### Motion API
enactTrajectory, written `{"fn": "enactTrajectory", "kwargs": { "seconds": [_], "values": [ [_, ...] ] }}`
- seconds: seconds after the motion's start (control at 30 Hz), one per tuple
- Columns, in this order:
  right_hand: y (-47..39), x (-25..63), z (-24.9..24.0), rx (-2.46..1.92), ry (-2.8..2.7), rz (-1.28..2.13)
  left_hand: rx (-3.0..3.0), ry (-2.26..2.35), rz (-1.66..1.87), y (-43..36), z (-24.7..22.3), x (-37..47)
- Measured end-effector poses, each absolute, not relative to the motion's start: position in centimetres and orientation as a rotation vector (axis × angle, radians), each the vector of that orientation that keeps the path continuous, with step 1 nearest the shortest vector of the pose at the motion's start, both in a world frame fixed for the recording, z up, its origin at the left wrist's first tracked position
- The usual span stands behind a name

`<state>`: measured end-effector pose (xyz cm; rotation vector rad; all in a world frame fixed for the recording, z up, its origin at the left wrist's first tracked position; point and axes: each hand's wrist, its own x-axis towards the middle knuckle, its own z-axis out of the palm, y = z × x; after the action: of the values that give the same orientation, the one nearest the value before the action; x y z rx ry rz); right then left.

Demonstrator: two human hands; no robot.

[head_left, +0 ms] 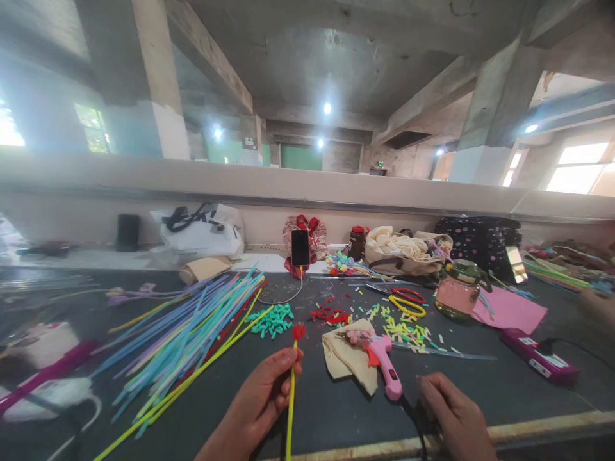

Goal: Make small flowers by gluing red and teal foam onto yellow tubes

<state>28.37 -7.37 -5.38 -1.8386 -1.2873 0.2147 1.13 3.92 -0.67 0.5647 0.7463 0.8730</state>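
Left hand [259, 400] pinched around an upright yellow stick [291, 400] topped with a red bud [298, 331], above the dark table [480, 390]. Right hand [454, 416] resting flat, fingers loosely curled together, just beside the pink glue gun [382, 358] lying on a beige cloth [348, 362].

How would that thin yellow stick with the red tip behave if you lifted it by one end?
Probably light: the left hand holds the yellow stick upright with just its fingertips. It looks thin, so it would likely bend or droop if held by one end; the similar sticks in the pile curve slightly. The red tip seems small and may come off if knocked.
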Motion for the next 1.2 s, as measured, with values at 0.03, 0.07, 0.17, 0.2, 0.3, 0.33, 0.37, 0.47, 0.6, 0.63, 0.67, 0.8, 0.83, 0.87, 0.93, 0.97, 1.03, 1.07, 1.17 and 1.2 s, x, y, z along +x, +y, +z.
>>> {"fn": "enactTrajectory", "kwargs": {
  "seconds": [0.03,0.07,0.17,0.2,0.3,0.33,0.37,0.47,0.6,0.63,0.67,0.8,0.83,0.87,0.93,0.97,1.03,1.07,1.17,1.2],
  "values": [
    [-7.3,28.6,-5.5,-1.843,-1.296,0.221,0.562,0.747,0.875,3.9,-0.7,1.1],
    [-7.3,28.8,-5.7,-1.851,-1.309,0.227,0.557,0.746,0.878,4.0,-0.7,1.1],
    [-7.3,29.1,-5.9,-1.86,-1.361,0.255,0.537,0.745,0.904,4.0,-0.8,0.9],
    [-7.3,29.1,-5.8,-1.856,-1.375,0.269,0.529,0.745,0.916,4.0,-0.8,0.9],
    [-7.3,28.7,-5.7,-1.836,-1.345,0.238,0.509,0.737,0.938,3.9,-0.8,0.7],
    [-7.4,28.6,-5.6,-1.835,-1.324,0.216,0.505,0.732,0.939,3.9,-0.8,0.7],
    [-7.4,28.5,-5.5,-1.835,-1.31,0.201,0.503,0.728,0.942,3.8,-0.8,0.7],
    [-7.4,28.4,-5.4,-1.836,-1.324,0.21,0.513,0.722,0.948,3.7,-0.7,0.7],
    [-7.2,28.4,-5.4,-1.809,-1.33,0.238,0.551,0.719,0.94,3.7,-0.7,0.9],
    [-7.1,28.4,-5.3,-1.798,-1.318,0.242,0.559,0.715,0.936,3.7,-0.7,1.0],
    [-7.1,28.5,-5.1,-1.792,-1.303,0.242,0.565,0.71,0.933,3.8,-0.8,1.0],
    [-7.3,28.7,-3.4,-1.813,-1.321,0.219,0.566,0.707,0.93,3.8,-1.0,0.9],
    [-7.4,28.7,-2.7,-1.813,-1.353,0.194,0.564,0.712,0.928,3.8,-1.0,0.9],
    [-7.5,28.4,-1.8,-1.803,-1.382,0.157,0.563,0.718,0.925,3.8,-1.0,0.9],
    [-7.3,27.7,-0.1,-1.777,-1.491,0.118,0.564,0.728,0.919,3.8,-0.9,1.0],
    [-7.0,27.2,0.8,-1.761,-1.56,0.11,0.566,0.73,0.917,3.8,-0.9,1.0],
    [-5.7,26.4,2.5,-1.713,-1.714,0.112,0.573,0.731,0.916,3.9,-0.9,1.1],
    [-4.8,26.1,3.3,-1.72,-1.761,0.102,0.577,0.731,0.917,3.9,-1.0,1.1],
    [-1.1,26.3,5.1,-1.768,-1.882,0.045,0.586,0.731,0.915,4.0,-1.1,1.1],
    [0.3,26.5,5.5,-1.775,-1.897,0.038,0.588,0.734,0.914,4.0,-1.2,1.1]
  ]
}}
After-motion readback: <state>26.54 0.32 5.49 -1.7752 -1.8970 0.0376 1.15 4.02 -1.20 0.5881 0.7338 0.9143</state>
